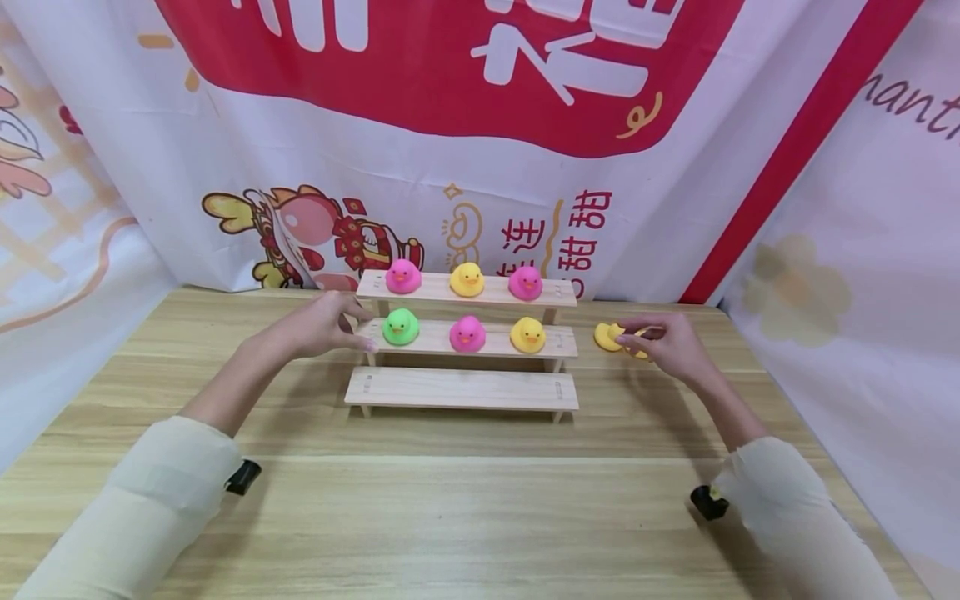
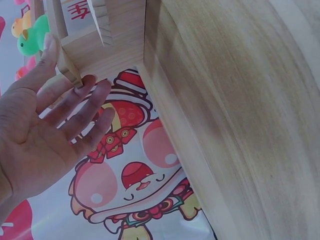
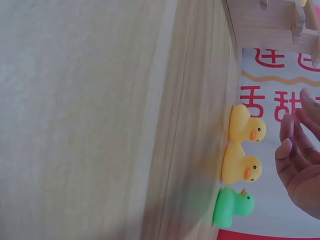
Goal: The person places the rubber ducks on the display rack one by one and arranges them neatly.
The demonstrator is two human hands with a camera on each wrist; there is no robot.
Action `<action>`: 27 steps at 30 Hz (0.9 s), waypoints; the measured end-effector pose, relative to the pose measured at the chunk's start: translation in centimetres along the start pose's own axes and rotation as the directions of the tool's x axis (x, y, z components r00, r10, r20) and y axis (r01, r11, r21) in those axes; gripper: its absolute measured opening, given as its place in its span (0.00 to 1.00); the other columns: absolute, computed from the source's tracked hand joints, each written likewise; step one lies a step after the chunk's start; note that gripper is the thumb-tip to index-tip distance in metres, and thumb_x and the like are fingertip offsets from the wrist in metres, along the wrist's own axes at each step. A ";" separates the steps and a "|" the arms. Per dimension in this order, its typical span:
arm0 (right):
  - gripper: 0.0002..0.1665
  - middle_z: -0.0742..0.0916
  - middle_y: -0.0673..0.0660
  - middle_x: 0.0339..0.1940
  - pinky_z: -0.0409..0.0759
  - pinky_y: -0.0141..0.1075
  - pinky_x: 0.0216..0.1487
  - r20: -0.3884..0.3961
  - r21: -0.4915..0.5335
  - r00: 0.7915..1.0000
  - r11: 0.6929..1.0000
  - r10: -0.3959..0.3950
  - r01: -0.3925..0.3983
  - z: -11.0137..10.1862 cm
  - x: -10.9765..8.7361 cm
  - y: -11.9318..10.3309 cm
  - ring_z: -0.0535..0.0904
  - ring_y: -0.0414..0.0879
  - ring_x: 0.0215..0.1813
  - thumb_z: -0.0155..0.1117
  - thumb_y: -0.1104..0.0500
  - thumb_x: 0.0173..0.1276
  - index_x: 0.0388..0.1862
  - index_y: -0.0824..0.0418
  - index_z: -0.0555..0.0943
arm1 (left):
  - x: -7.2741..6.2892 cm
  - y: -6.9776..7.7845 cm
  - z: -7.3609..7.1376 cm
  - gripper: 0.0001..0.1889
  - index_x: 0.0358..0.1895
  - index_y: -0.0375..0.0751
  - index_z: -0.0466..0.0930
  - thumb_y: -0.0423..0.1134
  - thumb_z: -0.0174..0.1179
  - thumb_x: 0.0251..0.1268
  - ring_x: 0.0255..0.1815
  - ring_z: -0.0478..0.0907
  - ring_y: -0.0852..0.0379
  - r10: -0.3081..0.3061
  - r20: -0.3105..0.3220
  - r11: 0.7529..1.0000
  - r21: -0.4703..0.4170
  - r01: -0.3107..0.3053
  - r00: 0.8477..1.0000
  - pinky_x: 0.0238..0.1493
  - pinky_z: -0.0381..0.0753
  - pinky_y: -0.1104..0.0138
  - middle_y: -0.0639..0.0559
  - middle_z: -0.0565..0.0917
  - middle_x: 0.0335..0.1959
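Observation:
On a three-step wooden stand (image 1: 465,388), the top board carries a yellow duck (image 1: 467,280) between two pink ducks. A green duck (image 1: 401,327), a pink duck (image 1: 468,334) and a yellow duck (image 1: 528,335) sit along the middle board. My left hand (image 1: 324,325) grips that board's left end, thumb at the front near the green duck and fingertips behind. My right hand (image 1: 663,342) hovers over the table beside two yellow ducks (image 3: 246,124), fingers loosely bent with nothing between them. Another green duck (image 3: 233,207) stands beside them, hidden by this hand in the head view.
A white cloth with red print and cartoon figures (image 1: 315,233) hangs behind the wood-grain table (image 1: 450,517). More printed cloth (image 1: 862,208) forms the right side. Black camera pieces (image 1: 708,502) show below both cuffs.

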State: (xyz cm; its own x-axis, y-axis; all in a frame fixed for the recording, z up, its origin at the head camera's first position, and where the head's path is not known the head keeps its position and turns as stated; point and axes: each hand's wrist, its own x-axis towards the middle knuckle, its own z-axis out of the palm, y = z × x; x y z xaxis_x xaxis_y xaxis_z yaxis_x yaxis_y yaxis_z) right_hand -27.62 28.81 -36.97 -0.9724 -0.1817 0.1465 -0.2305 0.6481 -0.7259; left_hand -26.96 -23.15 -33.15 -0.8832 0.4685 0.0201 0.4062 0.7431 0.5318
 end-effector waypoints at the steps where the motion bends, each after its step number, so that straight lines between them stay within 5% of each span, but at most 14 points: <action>1: 0.22 0.89 0.70 0.49 0.83 0.32 0.30 -0.002 -0.005 1.000 1.000 0.003 -0.003 0.0 0.1 0.0 0.88 0.55 0.37 0.74 0.60 0.69 0.56 0.73 0.85 | 0.0 0.0 0.0 0.28 0.58 0.22 0.82 0.39 0.77 0.60 0.41 0.87 0.44 0.005 -0.001 1.000 0.001 -0.005 1.000 0.47 0.88 0.52 0.28 0.83 0.55; 16: 0.22 0.84 0.73 0.59 0.81 0.27 0.30 0.015 -0.131 0.998 0.990 0.060 -0.058 0.7 1.6 0.3 0.89 0.62 0.44 0.70 0.64 0.72 0.61 0.74 0.81 | 0.1 -0.1 0.0 0.28 0.58 0.23 0.82 0.39 0.76 0.61 0.41 0.87 0.45 -0.007 0.004 1.000 0.006 0.007 1.000 0.48 0.88 0.52 0.28 0.82 0.56; 27: 0.22 0.84 0.75 0.53 0.72 0.29 0.20 0.080 -0.209 0.994 0.976 0.076 -0.058 1.6 2.9 0.6 0.84 0.50 0.26 0.61 0.73 0.70 0.62 0.76 0.80 | 0.2 -0.2 0.1 0.29 0.59 0.23 0.82 0.40 0.77 0.61 0.43 0.87 0.45 -0.023 0.008 1.000 0.000 0.023 1.000 0.50 0.87 0.52 0.28 0.82 0.57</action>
State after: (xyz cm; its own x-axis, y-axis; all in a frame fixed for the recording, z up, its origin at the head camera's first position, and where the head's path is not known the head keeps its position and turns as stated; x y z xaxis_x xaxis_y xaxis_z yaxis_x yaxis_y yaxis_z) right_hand -30.51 27.51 -38.04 -0.9811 -0.1900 0.0367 -0.1761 0.7979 -0.5765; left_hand -27.22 -23.15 -33.30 -0.8906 0.4548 0.0010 0.3856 0.7539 0.5319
